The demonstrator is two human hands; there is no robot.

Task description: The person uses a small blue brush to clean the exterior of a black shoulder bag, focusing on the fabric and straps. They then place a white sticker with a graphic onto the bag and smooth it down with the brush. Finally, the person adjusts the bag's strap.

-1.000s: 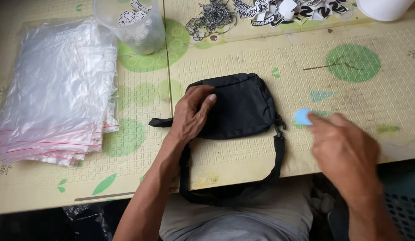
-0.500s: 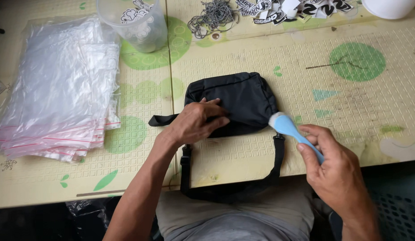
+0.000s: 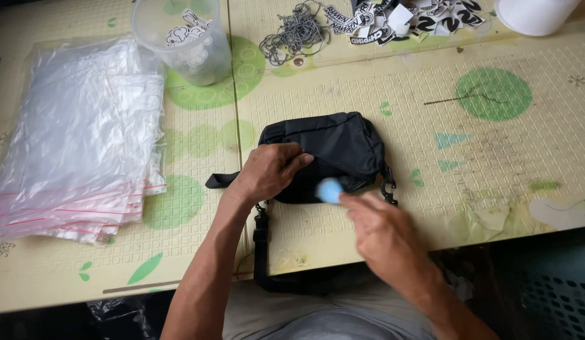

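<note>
While the left hand (image 3: 267, 171) presses flat, fingers spread, on the small black fabric shoulder bag (image 3: 333, 148), the right hand (image 3: 383, 236) grips a light-blue plastic tool (image 3: 330, 190) at its front edge.

The bag lies mid-table on the cream embossed mat with green circles (image 3: 494, 94), its black strap (image 3: 261, 252) hanging over the near edge. A stack of clear zip bags (image 3: 72, 138) sits well to the left; a clear plastic cup (image 3: 185, 41) stands behind.

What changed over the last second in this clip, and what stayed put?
The right hand, holding a light blue tool, swung in from the right side of the table to the front of the black bag; it is motion-blurred. The left hand stayed pressed on the bag. Plastic bags and the clear tub did not move.
</note>
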